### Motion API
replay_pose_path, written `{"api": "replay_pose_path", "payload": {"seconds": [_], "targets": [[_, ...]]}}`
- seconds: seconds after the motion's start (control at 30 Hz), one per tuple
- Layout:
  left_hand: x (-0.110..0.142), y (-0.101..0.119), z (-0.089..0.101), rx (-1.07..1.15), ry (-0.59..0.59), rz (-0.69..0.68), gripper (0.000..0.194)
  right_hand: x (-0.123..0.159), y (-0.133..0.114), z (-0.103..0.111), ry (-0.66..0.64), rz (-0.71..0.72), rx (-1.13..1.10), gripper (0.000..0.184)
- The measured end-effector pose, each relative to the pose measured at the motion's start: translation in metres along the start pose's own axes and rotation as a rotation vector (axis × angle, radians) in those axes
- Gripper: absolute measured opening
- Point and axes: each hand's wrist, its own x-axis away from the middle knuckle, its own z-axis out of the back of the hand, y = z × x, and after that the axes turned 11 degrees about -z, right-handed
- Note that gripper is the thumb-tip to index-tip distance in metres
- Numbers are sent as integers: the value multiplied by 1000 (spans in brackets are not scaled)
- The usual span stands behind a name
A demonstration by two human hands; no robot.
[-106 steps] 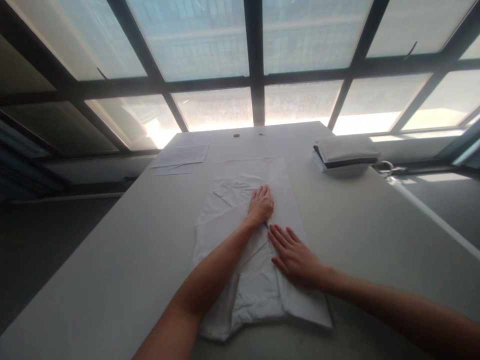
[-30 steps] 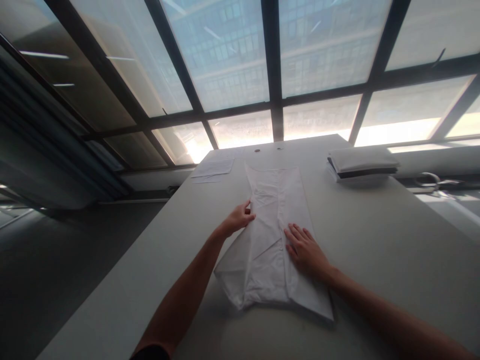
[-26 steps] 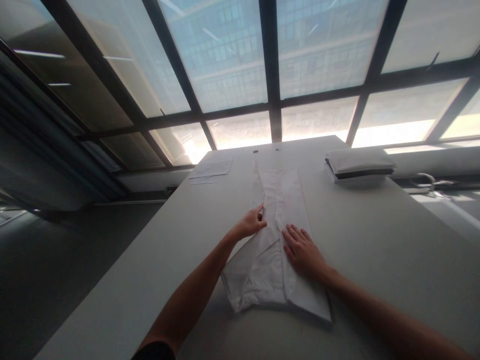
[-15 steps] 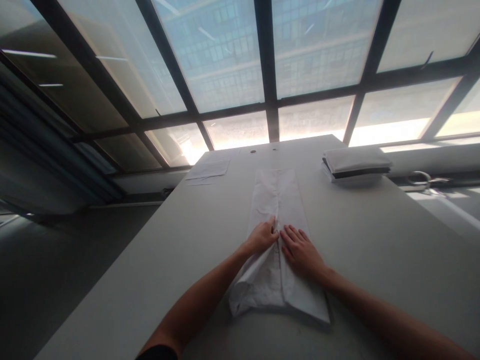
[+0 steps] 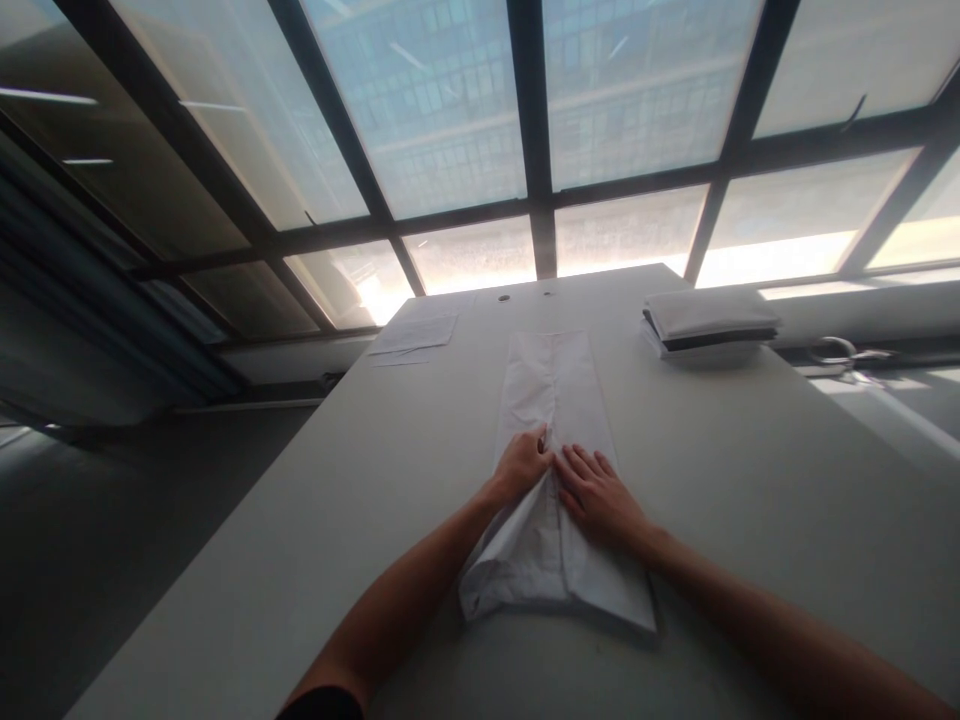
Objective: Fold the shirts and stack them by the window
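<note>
A white cloth garment point(image 5: 572, 385) lies folded into a long narrow shape down the middle of the table, a seam or edge running along its centre. Its near end is wider, with a loose flap lifted on the left. My left hand point(image 5: 521, 462) pinches the cloth at the centre line, fingers closed on its edge. Just right of it, my right hand point(image 5: 600, 497) rests flat on the garment with the fingers stretched out. The two hands almost touch at the fingertips.
The white table point(image 5: 360, 480) reaches toward tall windows. A stack of folded white cloth with a dark layer point(image 5: 709, 318) sits at the back right. Papers point(image 5: 414, 337) lie at the back left. Beyond the left edge are dark floor and a curtain point(image 5: 97, 300).
Both hands keep nearly the same place on the garment. The left flap looks slightly more lifted, and the whole view has shifted a little.
</note>
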Motion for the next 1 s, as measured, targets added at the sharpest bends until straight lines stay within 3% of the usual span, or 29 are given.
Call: {"api": "replay_pose_path", "payload": {"seconds": [0.13,0.23,0.37,0.5,0.67,0.87,1.0], "targets": [[4,3,-5,-38,-39,8,37,-1,2,-1,28,8,-27,54],[17,2,-1,53,-63,-101,42,-3,5,-3,45,-4,-76,56],[53,0,14,125,-103,-300,43,-2,6,-2,65,-25,-121,52],[93,5,16,-14,-168,-419,48,-1,3,-1,73,-33,-105,50],[110,16,11,-196,-234,-426,56,0,2,-2,65,-22,-77,56],[121,20,25,-185,-368,-499,69,2,3,-4,64,-90,-4,55],[132,20,24,-216,-379,-501,70,2,1,-5,48,-86,45,55]]}}
